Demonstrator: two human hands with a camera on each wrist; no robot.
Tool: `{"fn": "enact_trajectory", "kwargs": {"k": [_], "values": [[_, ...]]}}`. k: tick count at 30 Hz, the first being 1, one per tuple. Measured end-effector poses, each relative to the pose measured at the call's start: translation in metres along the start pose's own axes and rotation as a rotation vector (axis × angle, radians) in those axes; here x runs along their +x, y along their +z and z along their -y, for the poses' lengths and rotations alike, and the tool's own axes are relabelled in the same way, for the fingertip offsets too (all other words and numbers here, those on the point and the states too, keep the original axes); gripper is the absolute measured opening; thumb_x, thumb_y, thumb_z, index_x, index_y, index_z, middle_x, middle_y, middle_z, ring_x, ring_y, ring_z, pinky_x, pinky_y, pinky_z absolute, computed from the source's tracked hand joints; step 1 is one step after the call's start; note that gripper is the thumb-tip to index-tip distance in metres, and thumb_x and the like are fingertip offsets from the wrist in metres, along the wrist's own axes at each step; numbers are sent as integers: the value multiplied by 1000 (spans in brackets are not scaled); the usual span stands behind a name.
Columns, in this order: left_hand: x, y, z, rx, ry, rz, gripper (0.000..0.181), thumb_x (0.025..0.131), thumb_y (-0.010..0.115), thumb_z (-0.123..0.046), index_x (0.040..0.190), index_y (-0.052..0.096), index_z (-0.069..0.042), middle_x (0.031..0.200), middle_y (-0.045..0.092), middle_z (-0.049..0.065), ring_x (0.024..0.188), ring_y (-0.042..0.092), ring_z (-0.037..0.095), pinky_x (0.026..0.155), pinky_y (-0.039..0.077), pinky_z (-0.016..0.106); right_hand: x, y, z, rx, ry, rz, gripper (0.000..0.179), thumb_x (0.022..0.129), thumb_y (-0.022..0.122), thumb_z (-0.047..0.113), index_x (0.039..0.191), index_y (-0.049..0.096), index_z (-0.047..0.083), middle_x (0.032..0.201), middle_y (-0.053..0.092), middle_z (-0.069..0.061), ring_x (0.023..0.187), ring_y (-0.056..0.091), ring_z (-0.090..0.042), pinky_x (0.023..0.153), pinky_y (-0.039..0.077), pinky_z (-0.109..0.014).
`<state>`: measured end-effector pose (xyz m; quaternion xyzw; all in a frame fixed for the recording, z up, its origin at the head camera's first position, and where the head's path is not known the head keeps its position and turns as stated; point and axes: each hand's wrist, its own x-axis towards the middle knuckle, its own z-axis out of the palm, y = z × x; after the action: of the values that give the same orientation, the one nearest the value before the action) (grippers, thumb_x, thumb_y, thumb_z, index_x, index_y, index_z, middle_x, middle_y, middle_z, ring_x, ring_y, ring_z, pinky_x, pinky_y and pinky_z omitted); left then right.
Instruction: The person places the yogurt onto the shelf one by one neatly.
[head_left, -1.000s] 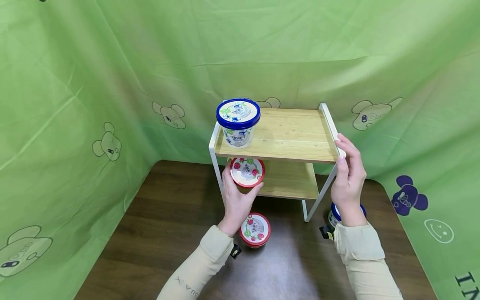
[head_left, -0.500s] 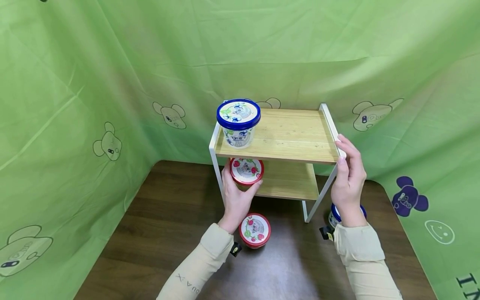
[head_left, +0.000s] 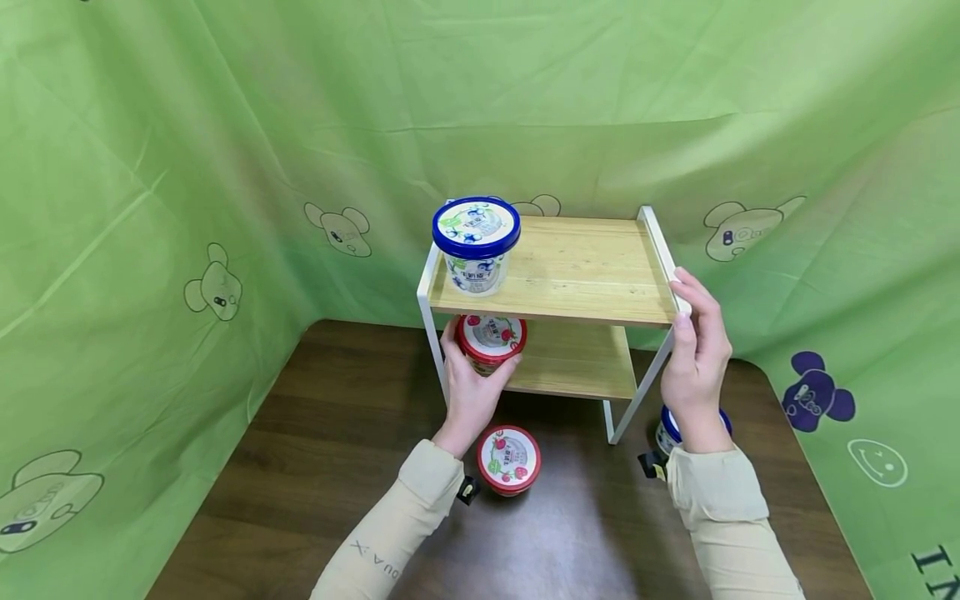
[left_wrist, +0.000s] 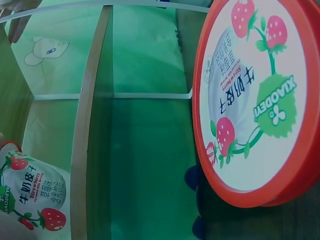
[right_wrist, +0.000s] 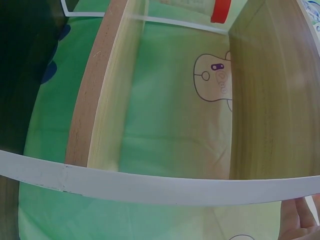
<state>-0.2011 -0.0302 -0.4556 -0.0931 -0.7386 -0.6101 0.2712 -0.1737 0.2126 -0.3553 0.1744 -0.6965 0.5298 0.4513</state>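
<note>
My left hand grips a strawberry pudding tub with a red lid, between the thumb and fingers, at the left of the lower shelf. In the left wrist view, part of this tub's lid shows; its base is hidden in the head view. My right hand holds the front right corner of the white shelf frame, fingers on top and thumb at the front. On the upper shelf, a blue-lidded blueberry tub stands upright at the left.
Another red-lidded strawberry tub stands on the dark wooden surface before the rack. Beside the rack's right leg is a blue-lidded tub, partly hidden by my right wrist. Green cloth hangs behind and at both sides.
My left hand has moved the strawberry tub slightly back and left, and its lid has tipped more level, showing more of its side. My right hand stays on the frame.
</note>
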Motion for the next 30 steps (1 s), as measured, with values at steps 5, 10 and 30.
{"fn": "enact_trajectory", "kwargs": {"k": [5,10,30], "values": [[2,-1,0,-2,1,11,98,84,87,-20,155,21,-9,150,39,11,136,42,23,113,37,43,1,1,1,-3,-8,0,36,99,41,4,123,56,-17,139,54,-30,136,47,-36,114,37,-39],[2,-2,0,23,-6,22,97,85,85,-22,156,21,-7,150,40,14,136,43,26,113,37,46,2,1,1,-5,-10,-3,36,98,41,4,123,56,-17,139,55,-30,136,47,-35,114,37,-40],[10,-13,8,-75,-94,145,95,90,81,-22,161,18,-15,156,35,8,139,39,21,115,34,42,1,1,2,-8,-9,-9,36,98,41,5,123,56,-17,139,55,-29,136,48,-36,113,38,-38]]}}
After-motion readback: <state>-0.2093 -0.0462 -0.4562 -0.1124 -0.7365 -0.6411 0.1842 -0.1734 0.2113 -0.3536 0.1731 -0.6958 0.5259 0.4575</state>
